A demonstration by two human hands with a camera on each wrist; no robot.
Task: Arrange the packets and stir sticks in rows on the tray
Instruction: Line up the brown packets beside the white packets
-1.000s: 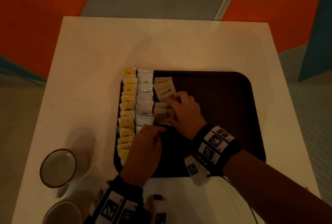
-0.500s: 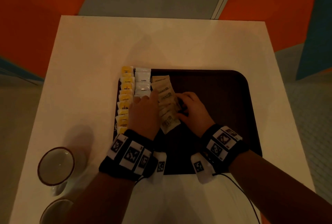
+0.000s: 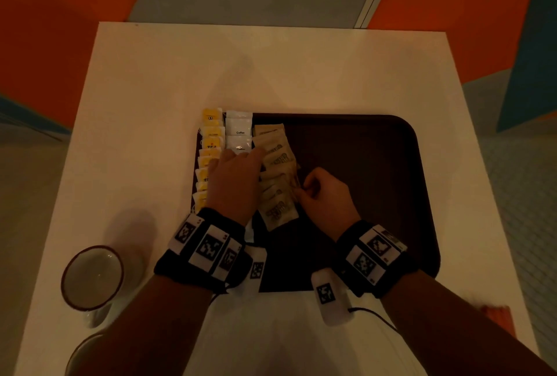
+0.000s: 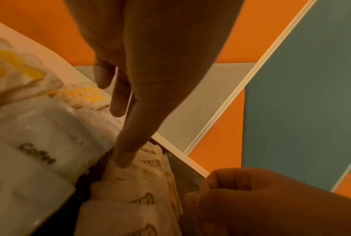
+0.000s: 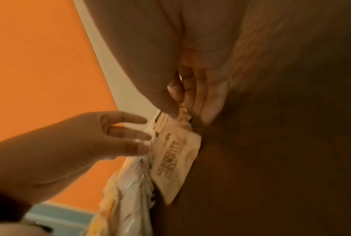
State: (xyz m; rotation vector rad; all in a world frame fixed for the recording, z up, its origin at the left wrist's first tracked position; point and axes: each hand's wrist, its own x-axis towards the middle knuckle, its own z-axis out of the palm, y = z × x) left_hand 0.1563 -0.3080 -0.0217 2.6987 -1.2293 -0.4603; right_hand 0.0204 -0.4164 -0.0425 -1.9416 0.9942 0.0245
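Brown packets (image 3: 277,182) pinched by right hand (image 3: 327,197), left hand (image 3: 233,182) fingers straight, touching row

The left hand (image 3: 233,182), placed a second ago near the tray's (image 3: 376,164) front edge, is now being held flat over the white coffee packets (image 3: 239,134), its index fingertip (image 4: 123,159) being pressed onto the near edge of the brown sugar packets (image 3: 277,182). The right hand (image 3: 325,197) is being drawn back from on top of that row to its right side, where packet edges are being pinched. The brown row is being fanned out longer toward the front.
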